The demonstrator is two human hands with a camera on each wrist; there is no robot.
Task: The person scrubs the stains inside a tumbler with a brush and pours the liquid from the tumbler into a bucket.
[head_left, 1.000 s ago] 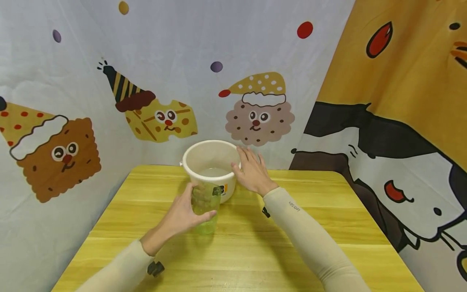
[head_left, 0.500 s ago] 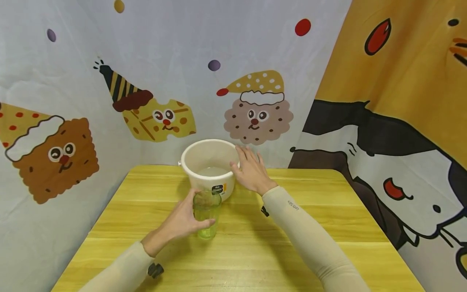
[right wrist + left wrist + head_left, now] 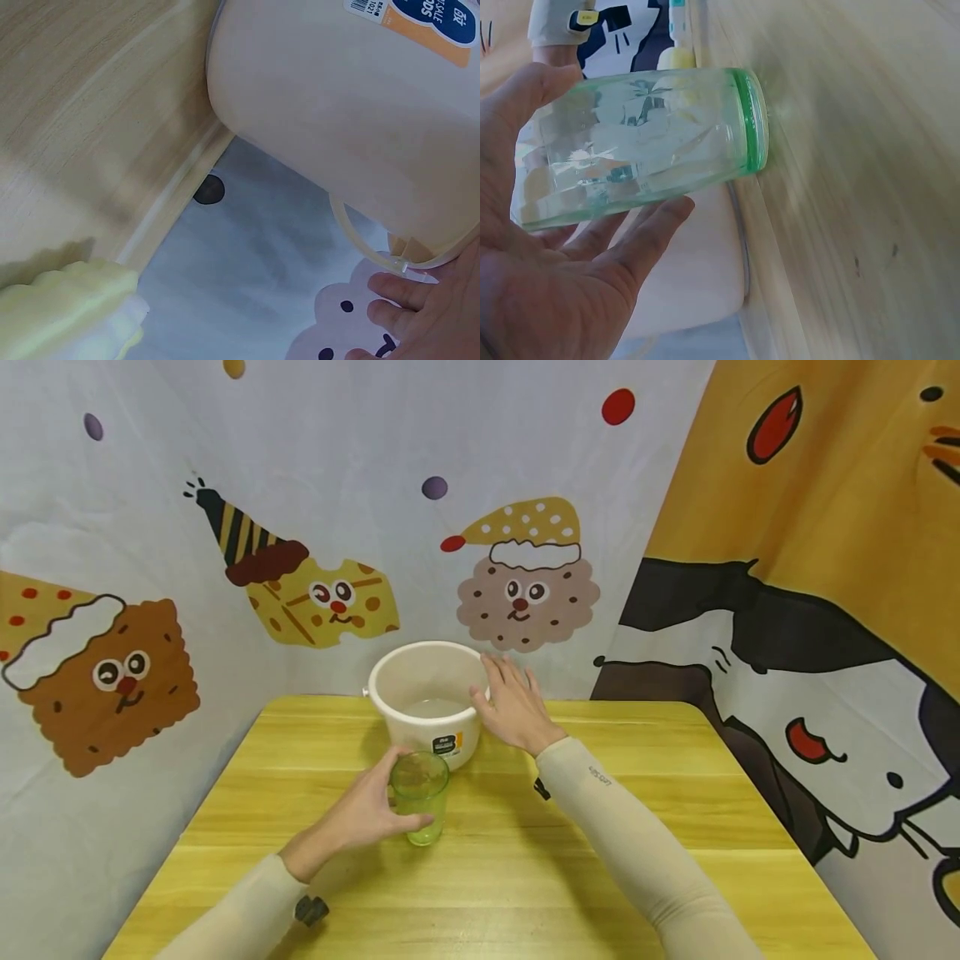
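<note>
A clear green cup (image 3: pixel 431 793) stands nearly upright in front of the bucket, its mouth turned up. My left hand (image 3: pixel 367 802) holds it, with the thumb on the near side and fingers round the back. In the left wrist view the cup's base (image 3: pixel 754 120) is close to the tabletop; whether it touches cannot be told. The cream bucket (image 3: pixel 408 727) sits at the back of the table. My right hand (image 3: pixel 517 706) rests at the bucket's right rim, fingers straight. In the right wrist view the bucket's handle (image 3: pixel 356 236) hangs beside those fingers.
The wooden table (image 3: pixel 637 827) ends at the back against a printed cloth (image 3: pixel 345 518). A yellow, scalloped object (image 3: pixel 64 307) lies on the table in the right wrist view; its kind cannot be told. A black clip (image 3: pixel 311 910) sits below the left sleeve.
The left hand has lowered the cup and turned it so its mouth now shows as an oval. My right hand stays at the bucket's rim. The head view has shifted slightly.
</note>
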